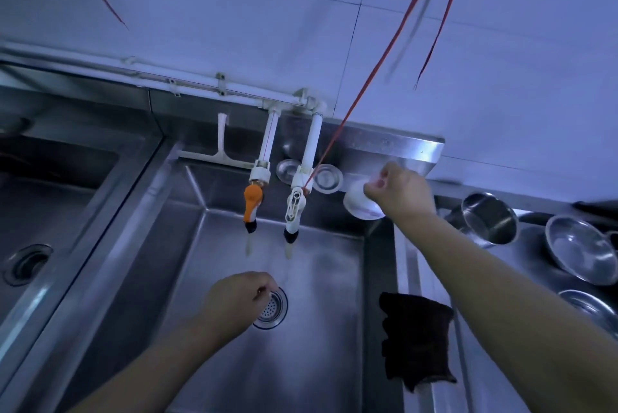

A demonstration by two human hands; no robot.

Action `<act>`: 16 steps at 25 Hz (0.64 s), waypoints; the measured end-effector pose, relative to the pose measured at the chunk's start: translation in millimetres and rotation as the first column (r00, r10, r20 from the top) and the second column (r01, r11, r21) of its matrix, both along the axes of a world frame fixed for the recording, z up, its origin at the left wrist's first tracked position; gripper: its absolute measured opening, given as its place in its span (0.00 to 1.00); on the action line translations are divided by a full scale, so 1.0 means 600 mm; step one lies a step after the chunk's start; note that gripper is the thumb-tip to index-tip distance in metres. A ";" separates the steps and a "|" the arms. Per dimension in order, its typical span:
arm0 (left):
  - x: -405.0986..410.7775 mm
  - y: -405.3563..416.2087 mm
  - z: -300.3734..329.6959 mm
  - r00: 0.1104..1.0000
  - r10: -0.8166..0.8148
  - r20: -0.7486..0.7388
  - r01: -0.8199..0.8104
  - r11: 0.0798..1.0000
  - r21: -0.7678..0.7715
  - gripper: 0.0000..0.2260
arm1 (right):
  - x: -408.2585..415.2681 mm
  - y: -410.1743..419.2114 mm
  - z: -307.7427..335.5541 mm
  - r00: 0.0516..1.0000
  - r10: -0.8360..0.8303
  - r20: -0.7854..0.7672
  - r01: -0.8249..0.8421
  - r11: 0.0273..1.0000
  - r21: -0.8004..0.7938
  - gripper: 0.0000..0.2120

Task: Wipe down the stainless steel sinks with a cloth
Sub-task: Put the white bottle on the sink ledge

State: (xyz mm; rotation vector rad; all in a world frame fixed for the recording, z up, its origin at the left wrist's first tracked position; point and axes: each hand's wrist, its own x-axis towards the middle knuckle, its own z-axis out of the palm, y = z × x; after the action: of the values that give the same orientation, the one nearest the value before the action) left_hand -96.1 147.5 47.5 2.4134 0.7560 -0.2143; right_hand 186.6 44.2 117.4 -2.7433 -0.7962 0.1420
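Reaching in two directions at once, the person has neither hand on the cloth (416, 339), which hangs dark and folded over the right rim of the middle sink (214, 198), well apart from both hands. The right hand (398, 190) is at the back ledge, its fingers curled on the top edge of a white cup (359, 203) that sits tilted at the sink's far right corner. The left hand (239, 300) hovers low in the basin just beside the drain strainer (272, 307), fingers curled inward; whether they pinch anything or touch the strainer I cannot tell.

Risks, as I judge them: the cup is held only by its rim, so a slip could drop it into the basin or against the two steel caps (326, 178) beside it on the ledge. The right forearm passes close to the pot (488, 217) and bowls (582, 254) on the counter, and a careless pull back could knock them. The red cord (368, 78) tied near the white tap (294, 205) runs close to the right hand and could snag. The cloth lies half over the rim, so a brush from the arm could tip it in.
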 end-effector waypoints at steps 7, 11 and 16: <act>0.020 0.004 -0.011 0.998 0.064 0.008 -0.063 0.997 -0.042 0.07 | 0.097 0.071 -0.020 0.999 -0.018 0.030 0.018 1.000 0.005 0.11; 0.027 0.003 -0.015 0.997 0.075 0.015 -0.074 0.996 -0.049 0.08 | 0.120 0.081 -0.009 0.999 0.020 0.032 -0.018 0.999 -0.048 0.11; 0.036 -0.005 -0.011 0.999 0.042 0.018 -0.041 0.999 -0.035 0.08 | 0.134 0.077 -0.008 0.986 0.112 0.124 -0.090 0.982 -0.168 0.11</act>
State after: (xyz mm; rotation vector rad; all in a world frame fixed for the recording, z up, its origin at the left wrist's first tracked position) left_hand -74.3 144.3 40.9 2.3620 0.7870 -0.1869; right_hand 266.9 90.6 112.4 -2.8891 -1.0025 0.0454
